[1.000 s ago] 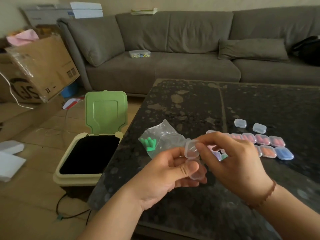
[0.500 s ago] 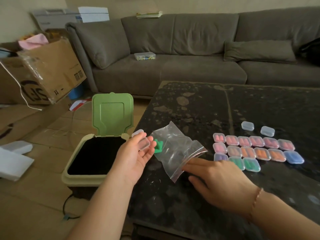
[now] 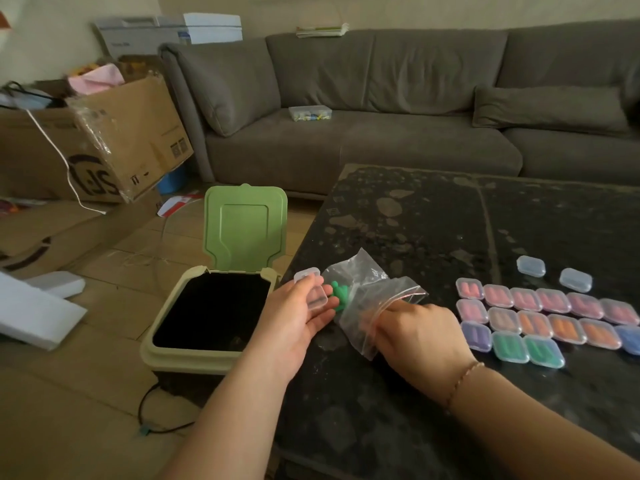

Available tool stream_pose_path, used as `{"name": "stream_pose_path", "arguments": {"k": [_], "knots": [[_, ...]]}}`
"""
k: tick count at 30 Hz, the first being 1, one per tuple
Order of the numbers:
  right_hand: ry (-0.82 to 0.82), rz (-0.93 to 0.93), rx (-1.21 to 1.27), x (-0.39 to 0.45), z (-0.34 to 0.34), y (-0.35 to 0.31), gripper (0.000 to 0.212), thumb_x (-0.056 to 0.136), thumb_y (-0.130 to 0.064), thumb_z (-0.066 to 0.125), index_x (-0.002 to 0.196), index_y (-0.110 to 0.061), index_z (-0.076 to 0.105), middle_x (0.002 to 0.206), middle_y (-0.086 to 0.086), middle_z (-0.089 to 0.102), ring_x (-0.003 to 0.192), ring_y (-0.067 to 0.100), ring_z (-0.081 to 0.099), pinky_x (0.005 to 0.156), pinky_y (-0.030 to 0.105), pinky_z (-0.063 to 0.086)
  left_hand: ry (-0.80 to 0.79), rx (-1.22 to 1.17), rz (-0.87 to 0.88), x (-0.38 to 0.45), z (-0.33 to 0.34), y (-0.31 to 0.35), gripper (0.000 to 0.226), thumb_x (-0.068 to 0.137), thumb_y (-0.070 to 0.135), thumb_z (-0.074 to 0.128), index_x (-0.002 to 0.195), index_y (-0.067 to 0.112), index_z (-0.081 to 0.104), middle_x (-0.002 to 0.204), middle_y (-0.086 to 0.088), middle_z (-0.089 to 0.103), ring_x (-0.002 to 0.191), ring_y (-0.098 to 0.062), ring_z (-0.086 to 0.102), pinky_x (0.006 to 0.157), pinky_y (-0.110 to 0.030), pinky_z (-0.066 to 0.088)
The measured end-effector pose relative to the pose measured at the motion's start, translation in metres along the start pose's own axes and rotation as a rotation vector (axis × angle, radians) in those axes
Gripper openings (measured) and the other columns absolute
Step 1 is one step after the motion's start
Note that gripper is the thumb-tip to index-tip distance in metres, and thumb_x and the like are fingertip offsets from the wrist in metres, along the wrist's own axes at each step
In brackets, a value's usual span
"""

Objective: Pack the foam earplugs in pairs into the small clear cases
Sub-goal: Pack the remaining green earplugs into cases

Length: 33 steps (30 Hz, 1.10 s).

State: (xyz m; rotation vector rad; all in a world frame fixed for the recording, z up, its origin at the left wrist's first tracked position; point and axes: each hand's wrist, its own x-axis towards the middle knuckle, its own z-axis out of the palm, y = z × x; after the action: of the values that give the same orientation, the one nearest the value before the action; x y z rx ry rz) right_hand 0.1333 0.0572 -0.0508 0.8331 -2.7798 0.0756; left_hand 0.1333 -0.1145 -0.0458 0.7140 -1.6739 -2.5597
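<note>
My left hand [image 3: 294, 317] holds an opened small clear case [image 3: 313, 289] at the table's left edge, lid swung up, nothing visible inside. Right beside it lies a clear zip bag [image 3: 370, 299] with several green foam earplugs [image 3: 339, 294] at its far end. My right hand [image 3: 419, 334] has its fingers pushed into the bag's mouth; the fingertips are blurred behind the plastic. To the right, several closed cases with pink, orange, purple, blue and green earplugs [image 3: 540, 315] sit in rows. Two empty closed cases [image 3: 531, 266] rest behind them.
The dark stone table [image 3: 433, 216] carries everything. A bin with a raised green lid [image 3: 242, 226] stands open on the floor at the table's left edge, under my left hand. Cardboard boxes [image 3: 104, 140] lie further left; a grey sofa [image 3: 381, 116] runs behind.
Both hands held the case together a second ago. My left hand then carried the opened case left toward the bin, and my right hand dropped to the bag and slid into its mouth.
</note>
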Motion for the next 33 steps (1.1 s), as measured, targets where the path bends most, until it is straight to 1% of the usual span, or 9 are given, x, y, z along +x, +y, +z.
{"name": "stream_pose_path", "arguments": {"k": [5,10,13,18,20,22,24,27,33], "knots": [[0.177,0.017,0.121,-0.011,0.013,0.014,0.047,0.084,-0.051,0.036,0.08,-0.026,0.076,0.075,-0.004,0.071,0.06,0.021,0.067,0.049,0.04,0.054,-0.028,0.04,0.112,-0.002,-0.002,0.004,0.019,0.101,0.022,0.054,0.101,0.011,0.071,0.096,-0.008,0.076,0.083,-0.019,0.073,0.075,-0.032,0.055],[0.193,0.019,0.128,-0.024,0.022,0.03,0.041,0.084,-0.055,0.043,0.085,-0.028,0.075,0.076,-0.004,0.07,0.062,0.02,0.068,0.047,0.04,0.054,-0.008,0.265,0.248,-0.002,0.006,-0.004,0.023,0.103,0.025,0.052,0.1,0.016,0.072,0.098,0.0,0.076,0.098,-0.016,0.071,0.086,-0.031,0.055],[0.207,0.074,0.082,-0.025,0.019,0.028,0.055,0.086,-0.068,0.036,0.084,-0.028,0.075,0.072,-0.002,0.07,0.058,0.02,0.067,0.042,0.038,0.051,-0.027,0.483,0.291,-0.003,0.01,-0.01,0.025,0.102,0.027,0.051,0.092,0.023,0.074,0.1,0.004,0.073,0.1,-0.012,0.067,0.092,-0.033,0.053],[0.128,0.138,-0.017,-0.023,0.007,0.02,0.045,0.086,-0.058,0.049,0.092,-0.022,0.075,0.07,0.0,0.069,0.057,0.02,0.065,0.045,0.037,0.051,-0.089,0.644,0.29,-0.004,0.008,-0.006,0.029,0.103,0.027,0.049,0.092,0.021,0.075,0.098,0.008,0.073,0.09,-0.002,0.062,0.073,-0.025,0.044],[0.056,0.164,0.057,-0.023,0.002,0.018,0.061,0.087,-0.068,0.032,0.11,-0.024,0.069,0.089,0.0,0.072,0.075,0.021,0.068,0.06,0.037,0.054,-0.111,0.67,0.273,-0.003,0.005,-0.005,0.029,0.103,0.027,0.049,0.089,0.022,0.074,0.1,0.006,0.074,0.095,-0.007,0.063,0.075,-0.027,0.043],[0.051,0.149,0.048,-0.022,0.004,0.017,0.08,0.077,-0.075,0.013,0.112,-0.027,0.068,0.092,0.0,0.072,0.078,0.021,0.068,0.061,0.036,0.054,-0.128,0.708,0.258,-0.003,0.003,-0.005,0.03,0.103,0.028,0.05,0.088,0.023,0.075,0.101,0.005,0.074,0.098,-0.01,0.063,0.078,-0.029,0.043],[0.102,0.129,0.03,-0.021,0.006,0.017,0.072,0.08,-0.072,0.022,0.098,-0.025,0.073,0.077,0.001,0.071,0.062,0.021,0.067,0.049,0.036,0.052,-0.146,0.739,0.25,-0.005,0.002,-0.005,0.03,0.103,0.028,0.05,0.089,0.023,0.075,0.102,0.005,0.073,0.097,-0.01,0.063,0.079,-0.029,0.044],[0.053,0.118,-0.018,-0.021,0.006,0.017,0.044,0.081,-0.061,0.059,0.091,-0.022,0.075,0.07,-0.001,0.069,0.053,0.019,0.065,0.041,0.031,0.048,-0.169,0.741,0.256,-0.008,0.003,-0.004,0.028,0.102,0.028,0.052,0.088,0.024,0.076,0.101,0.006,0.074,0.097,-0.009,0.064,0.079,-0.027,0.045],[0.14,0.003,0.0,-0.02,-0.002,0.01,0.043,0.078,-0.06,0.043,0.088,-0.032,0.075,0.069,-0.002,0.067,0.036,0.017,0.055,0.025,0.029,0.035,-0.187,0.704,0.246,-0.011,0.004,-0.004,0.024,0.101,0.027,0.055,0.092,0.024,0.078,0.092,0.01,0.077,0.091,-0.005,0.068,0.077,-0.024,0.046]]}}
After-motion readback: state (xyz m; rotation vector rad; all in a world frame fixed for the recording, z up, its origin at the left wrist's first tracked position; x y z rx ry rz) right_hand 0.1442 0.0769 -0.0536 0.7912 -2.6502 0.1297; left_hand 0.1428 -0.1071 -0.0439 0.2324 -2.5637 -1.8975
